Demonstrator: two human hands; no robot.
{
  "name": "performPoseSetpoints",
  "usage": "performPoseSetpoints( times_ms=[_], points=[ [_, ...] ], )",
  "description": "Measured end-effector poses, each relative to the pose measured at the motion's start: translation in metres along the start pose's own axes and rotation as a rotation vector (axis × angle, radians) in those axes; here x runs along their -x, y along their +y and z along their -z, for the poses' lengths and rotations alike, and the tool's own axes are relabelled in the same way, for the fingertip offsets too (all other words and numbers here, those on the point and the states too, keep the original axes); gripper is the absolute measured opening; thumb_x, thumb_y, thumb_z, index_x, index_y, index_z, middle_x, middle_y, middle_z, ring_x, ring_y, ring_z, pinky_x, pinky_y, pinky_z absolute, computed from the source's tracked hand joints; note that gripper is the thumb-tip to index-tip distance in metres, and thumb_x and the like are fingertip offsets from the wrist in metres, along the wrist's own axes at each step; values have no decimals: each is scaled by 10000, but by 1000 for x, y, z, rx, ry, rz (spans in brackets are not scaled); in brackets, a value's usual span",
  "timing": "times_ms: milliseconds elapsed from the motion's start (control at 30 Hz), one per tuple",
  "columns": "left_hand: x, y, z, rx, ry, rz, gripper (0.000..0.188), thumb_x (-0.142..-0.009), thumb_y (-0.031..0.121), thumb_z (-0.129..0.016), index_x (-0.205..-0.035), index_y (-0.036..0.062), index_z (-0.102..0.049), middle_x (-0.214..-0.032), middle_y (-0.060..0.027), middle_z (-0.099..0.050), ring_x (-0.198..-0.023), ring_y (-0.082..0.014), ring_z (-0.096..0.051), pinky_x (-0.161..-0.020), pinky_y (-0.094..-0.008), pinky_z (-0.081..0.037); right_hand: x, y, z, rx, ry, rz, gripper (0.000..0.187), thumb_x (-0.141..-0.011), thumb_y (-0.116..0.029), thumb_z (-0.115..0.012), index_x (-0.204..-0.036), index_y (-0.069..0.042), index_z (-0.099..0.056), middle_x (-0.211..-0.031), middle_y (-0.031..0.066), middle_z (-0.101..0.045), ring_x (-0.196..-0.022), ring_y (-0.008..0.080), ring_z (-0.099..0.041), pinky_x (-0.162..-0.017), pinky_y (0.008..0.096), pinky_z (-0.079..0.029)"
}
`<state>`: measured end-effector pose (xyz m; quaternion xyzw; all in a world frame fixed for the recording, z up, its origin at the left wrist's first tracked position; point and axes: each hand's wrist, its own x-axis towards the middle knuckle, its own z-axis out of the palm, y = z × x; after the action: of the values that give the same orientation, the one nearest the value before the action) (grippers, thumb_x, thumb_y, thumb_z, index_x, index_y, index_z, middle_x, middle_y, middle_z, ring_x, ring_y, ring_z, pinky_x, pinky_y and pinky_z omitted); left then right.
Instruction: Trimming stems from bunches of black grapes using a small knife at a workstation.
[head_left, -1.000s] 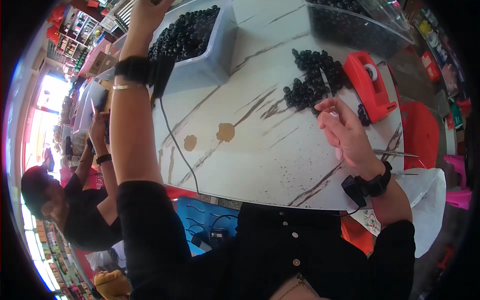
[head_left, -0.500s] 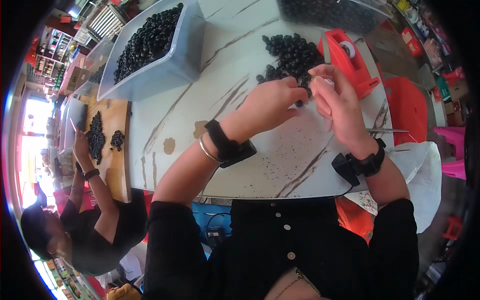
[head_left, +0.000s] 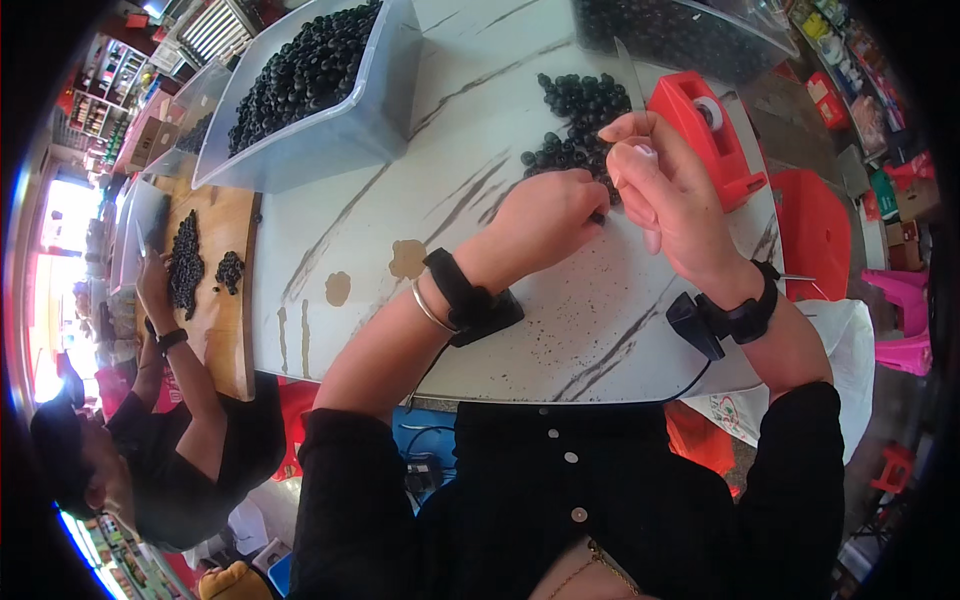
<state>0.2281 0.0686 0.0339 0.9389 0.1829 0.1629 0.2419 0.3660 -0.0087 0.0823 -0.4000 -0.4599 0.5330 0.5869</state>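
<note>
My left hand [head_left: 555, 215] is closed in a pinch, with a small dark round bead-like piece [head_left: 598, 218] showing at its fingertips. Close beside it, my right hand [head_left: 672, 195] is curled around a slim knife, whose pale pointed blade [head_left: 628, 75] sticks up past the fingers; the handle is hidden in the grip. Just beyond both hands lies a loose pile of glossy black round pieces [head_left: 585, 97], partly covered by the fingers. Dark specks [head_left: 580, 320] are scattered over the marble-patterned table [head_left: 460, 370] below my hands.
A red tape dispenser [head_left: 708, 140] stands right of my right hand. A clear tub [head_left: 375, 125] heaped with black pieces is at the far left, another tub [head_left: 740, 55] at the far right. At left, a co-worker [head_left: 190, 450] sits by a wooden board [head_left: 235, 320] with similar pieces.
The blade in my right hand has swung up and left, standing clear of the tape dispenser. My left hand has turned slightly downward, its fingers more closed. The whole view has shifted a little.
</note>
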Motion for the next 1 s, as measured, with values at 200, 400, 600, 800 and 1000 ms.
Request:
performPoseSetpoints(
  times_ms=[200, 400, 600, 800, 1000],
  points=[
    [10, -2, 13, 831, 47, 241, 174, -719, 43, -646, -866, 37, -553, -799, -69, -597, -695, -160, -591, -634, -256, -468, 1, 15, 6, -6, 30, -14, 227, -934, -229, -357, -1024, -46, -459, -697, -20, -441, -471, -2, -302, -418, 149, -246],
    [23, -9, 3, 1669, 191, 298, 145, -784, -14, -606, -897, 43, -534, -836, -53, -595, -745, -128, -591, -660, -220, -472, 7, 14, 3, -34, -1, -176, 353, -951, -321, -265, -1044, -45, -464, -712, -7, -471, -464, 6, -308, -419, 146, -253],
    [22, -6, 0, 1796, 274, 317, 119, -809, -18, -570, -908, 45, -546, -895, -76, -598, -826, -151, -601, -718, -241, -486, 8, 22, 3, 52, -58, -190, 287, -942, -243, -318, -1112, -33, -412, -738, 6, -486, -483, 6, -320, -442, 135, -263],
    [23, -9, -2, 1802, 316, 321, 103, -828, -5, -551, -910, 58, -545, -920, -70, -597, -851, -150, -590, -745, -249, -481, 9, 19, 2, 224, -104, -204, 284, -928, -182, -362, -1164, -25, -378, -756, 3, -486, -538, 9, -336, -488, 135, -282],
    [23, -8, -3, 1783, 328, 297, 82, -834, 11, -550, -890, 70, -538, -916, -65, -599, -855, -146, -578, -748, -251, -476, 11, 23, 1, 417, -83, -63, 276, -908, -152, -417, -1155, -30, -396, -756, -7, -497, -599, 5, -371, -530, 142, -305]
  ],
)
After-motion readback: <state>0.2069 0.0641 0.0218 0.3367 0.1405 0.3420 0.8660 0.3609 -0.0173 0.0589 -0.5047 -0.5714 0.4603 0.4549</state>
